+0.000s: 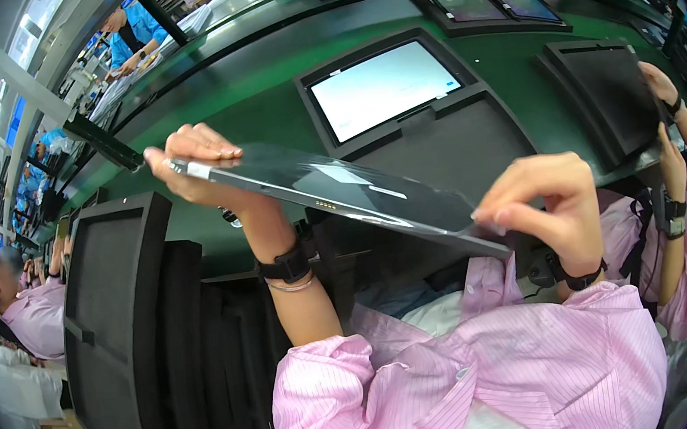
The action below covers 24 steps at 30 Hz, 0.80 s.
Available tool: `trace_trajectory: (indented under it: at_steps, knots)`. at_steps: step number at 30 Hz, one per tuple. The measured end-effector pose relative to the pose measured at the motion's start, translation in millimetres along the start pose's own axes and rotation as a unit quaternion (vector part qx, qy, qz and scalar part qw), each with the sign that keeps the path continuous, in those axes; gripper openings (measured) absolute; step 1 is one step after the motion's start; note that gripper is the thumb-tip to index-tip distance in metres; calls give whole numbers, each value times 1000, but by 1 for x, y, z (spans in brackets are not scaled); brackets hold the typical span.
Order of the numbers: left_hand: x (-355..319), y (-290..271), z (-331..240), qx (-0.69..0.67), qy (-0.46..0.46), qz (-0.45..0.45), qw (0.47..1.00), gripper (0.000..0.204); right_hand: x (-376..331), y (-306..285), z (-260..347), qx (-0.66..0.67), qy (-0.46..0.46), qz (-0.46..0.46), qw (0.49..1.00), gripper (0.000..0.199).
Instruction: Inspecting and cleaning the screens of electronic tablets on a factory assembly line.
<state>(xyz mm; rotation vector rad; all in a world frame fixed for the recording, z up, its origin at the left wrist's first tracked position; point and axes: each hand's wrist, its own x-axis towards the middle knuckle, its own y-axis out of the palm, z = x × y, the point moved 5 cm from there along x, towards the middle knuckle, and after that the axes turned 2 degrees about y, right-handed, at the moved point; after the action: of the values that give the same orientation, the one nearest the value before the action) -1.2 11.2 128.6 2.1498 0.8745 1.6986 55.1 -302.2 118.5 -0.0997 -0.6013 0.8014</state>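
A dark, glossy tablet is held up over the bench's near edge, tilted with its thin side toward me. My left hand grips its left end, thumb along the edge and fingers over the far side. At the right end, my right hand pinches with thumb and forefinger at the corner, where what looks like clear film shows. Whether the film is loose there I cannot tell. Beyond the tablet, a black foam tray holds a second tablet with a lit white-blue screen.
Black trays stand on edge at my left. Two tablets lie in a black holder on the green bench. To the right, a co-worker's hands hold another black tray. A metal post rises at the left.
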Motion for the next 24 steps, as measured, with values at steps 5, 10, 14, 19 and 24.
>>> trace_trajectory:
  at_steps: [5, 10, 14, 19, 24]
  knots:
    - [4, 13, 21, -131, -81, 166, 974, 61, 41, 2, -46, 65, 53, -64, 994, 8]
    - [-7, 32, 34, -117, -136, 123, 976, 62, 69, -1, -81, 44, 79, -89, 992, 14]
    - [-14, 54, 27, -60, -147, 2, 987, 60, 71, -8, -95, 26, 104, -123, 987, 18]
    - [-13, 56, 28, -53, -183, 52, 980, 59, 71, -9, -98, 1, 121, -127, 984, 21]
    - [-6, 55, 30, -58, -189, 64, 978, 58, 71, -10, -96, 0, 124, -125, 984, 22]
